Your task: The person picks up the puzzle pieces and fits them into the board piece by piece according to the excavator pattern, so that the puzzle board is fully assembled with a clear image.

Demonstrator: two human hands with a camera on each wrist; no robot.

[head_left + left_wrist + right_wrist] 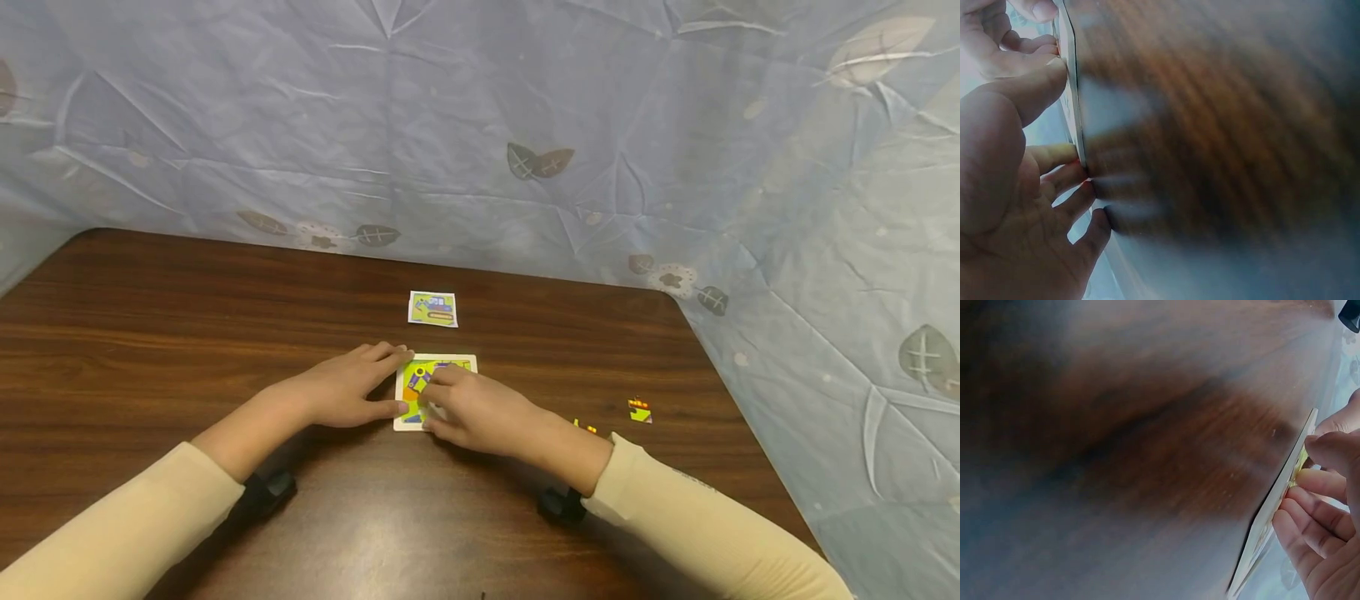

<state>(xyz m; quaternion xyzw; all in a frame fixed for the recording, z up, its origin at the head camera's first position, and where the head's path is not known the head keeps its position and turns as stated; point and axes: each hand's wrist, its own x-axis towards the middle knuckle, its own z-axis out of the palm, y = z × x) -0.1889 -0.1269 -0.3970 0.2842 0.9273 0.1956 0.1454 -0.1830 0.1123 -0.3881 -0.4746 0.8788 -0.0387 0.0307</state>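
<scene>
A small jigsaw puzzle (409,414) in a white-edged tray lies on the wooden table, printed in green, purple and orange. My left hand (348,387) rests at its left side, with the thumb and fingertips on the border. Over the right part is my right hand (476,408), fingers bent down and hiding much of the picture. In the right wrist view, a yellow-green puzzle piece (1301,460) shows between the thumb and forefinger, close over the tray (1259,534). The left wrist view shows the left fingers (1066,153) spread along the tray's edge (1072,94).
Behind the puzzle lies a picture card (432,308) of a blue and purple digger. A loose puzzle piece (640,410) sits to the right, and bits of other pieces (591,429) peek out beyond the right forearm. A grey-blue leaf-patterned cloth (465,200) hangs behind the table (187,325).
</scene>
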